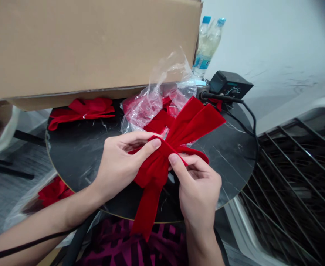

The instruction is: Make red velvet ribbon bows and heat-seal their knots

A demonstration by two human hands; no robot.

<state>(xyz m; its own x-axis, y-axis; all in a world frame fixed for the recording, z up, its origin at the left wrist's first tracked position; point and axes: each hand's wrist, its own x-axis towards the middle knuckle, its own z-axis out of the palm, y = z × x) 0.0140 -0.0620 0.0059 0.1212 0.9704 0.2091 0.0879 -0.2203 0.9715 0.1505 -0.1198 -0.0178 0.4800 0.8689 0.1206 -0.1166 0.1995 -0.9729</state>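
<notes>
Both hands pinch a red velvet bow [151,168] above the round black marble-patterned table [76,155]. Thumb and fingers of my left hand [123,162] close on one end of the short band across the bow's middle. My right hand [195,177] grips the band's other end. Wide loops fan toward the upper right, and one tail hangs past the table's near edge. The fingertips behind the band are partly hidden. Just beyond the bow lies a crumpled clear plastic bag [142,111] with red pieces in it.
Another red bow [87,112] lies at the table's left. A large cardboard box [90,44] stands behind. Bottles [206,48], a black box with a dial [230,87] and a black cable [251,114] are at the back right. Below left, a bag holds red bows [54,190].
</notes>
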